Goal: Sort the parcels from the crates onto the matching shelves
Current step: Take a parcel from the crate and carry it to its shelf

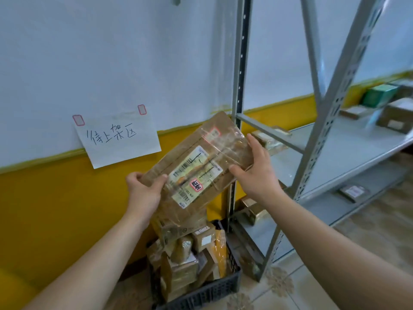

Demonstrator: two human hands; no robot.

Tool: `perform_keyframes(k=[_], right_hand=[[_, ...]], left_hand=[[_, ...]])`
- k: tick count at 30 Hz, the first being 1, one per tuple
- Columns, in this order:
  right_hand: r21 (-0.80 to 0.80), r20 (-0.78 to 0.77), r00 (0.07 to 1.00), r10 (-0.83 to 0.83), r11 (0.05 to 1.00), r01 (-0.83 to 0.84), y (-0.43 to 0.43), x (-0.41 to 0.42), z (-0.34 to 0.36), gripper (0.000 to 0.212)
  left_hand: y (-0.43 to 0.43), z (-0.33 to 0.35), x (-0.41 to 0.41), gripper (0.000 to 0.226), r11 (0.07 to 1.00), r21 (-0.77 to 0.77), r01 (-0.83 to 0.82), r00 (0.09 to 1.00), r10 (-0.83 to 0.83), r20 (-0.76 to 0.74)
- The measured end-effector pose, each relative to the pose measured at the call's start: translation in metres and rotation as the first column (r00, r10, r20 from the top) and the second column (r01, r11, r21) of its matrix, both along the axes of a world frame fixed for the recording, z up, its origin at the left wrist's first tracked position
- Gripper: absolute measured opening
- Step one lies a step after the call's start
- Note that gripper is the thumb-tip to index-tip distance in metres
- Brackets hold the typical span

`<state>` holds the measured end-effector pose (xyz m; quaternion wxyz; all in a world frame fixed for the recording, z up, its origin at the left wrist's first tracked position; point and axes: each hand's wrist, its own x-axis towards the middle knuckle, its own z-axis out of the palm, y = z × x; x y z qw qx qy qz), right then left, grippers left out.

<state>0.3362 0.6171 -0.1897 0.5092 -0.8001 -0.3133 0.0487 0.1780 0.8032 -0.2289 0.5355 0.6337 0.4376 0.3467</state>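
A white wall with a yellow lower band (89,52) runs behind and to the left of the grey slotted-steel shelving rack (317,153). The rack takes up the right side of the view. Its shelves carry a few brown cardboard boxes (395,119) and, at the rack's far end, a green box (380,95).

On the tiled floor, just left of the rack's near post, stands a dark plastic lattice crate (212,291) packed with small brown parcels.

Above it, left of the rack's rear post, a flat brown cardboard parcel (223,124) bound in clear tape is held tilted in the air. Its white shipping label (194,173) faces the camera.

Further left of the rack, a white paper sign (118,139) with handwritten characters is taped to the wall.

The left hand (143,189) grips the parcel's lower corner, the end away from the rack, with the thumb on the front face. The right hand (257,173) clasps the end nearer the rack, thumb on the front and fingers curled round the edge.
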Motion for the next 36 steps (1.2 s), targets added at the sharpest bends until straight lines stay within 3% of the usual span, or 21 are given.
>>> perform_keyframes(k=[6,8,12,18,23,27,31,36], right_hand=[[0.104,0.023,0.984,-0.174,0.98,0.171,-0.078,-0.007,0.019,0.086],[0.144,-0.005,0.967,-0.253,0.957,0.251,-0.111,-0.006,0.023,0.082],[0.265,-0.109,0.918,-0.381,0.879,0.396,-0.189,0.003,0.026,0.083],[0.298,-0.247,0.861,-0.445,0.811,0.504,-0.338,0.007,0.037,0.094],[0.299,-0.19,0.798,-0.572,0.74,0.602,-0.449,0.002,0.039,0.094],[0.293,-0.196,0.749,-0.633,0.691,0.661,-0.513,0.01,0.039,0.097],[0.238,-0.157,0.647,-0.746,0.607,0.758,-0.56,0.037,0.031,0.102],[0.249,-0.102,0.532,-0.84,0.496,0.832,-0.598,0.1,0.019,0.092]], left_hand=[[-0.065,0.008,0.008,0.06,0.982,0.052,0.182,0.983,-0.181,-0.03],[-0.09,0.007,0.017,0.053,0.963,0.052,0.263,0.963,-0.259,-0.073],[-0.167,0.017,0.04,0.029,0.913,0.025,0.407,0.914,-0.406,-0.023],[-0.311,0.029,0.076,0.027,0.803,0.025,0.595,0.803,-0.595,0.017],[-0.42,0.034,0.112,0.024,0.65,0.076,0.756,0.649,-0.76,0.041],[-0.489,0.038,0.145,0.036,0.48,0.151,0.864,0.472,-0.877,0.085],[-0.542,0.039,0.19,0.037,0.306,0.186,0.934,0.304,-0.952,0.039],[-0.585,0.029,0.269,0.046,0.149,0.21,0.966,0.148,-0.989,0.023]])
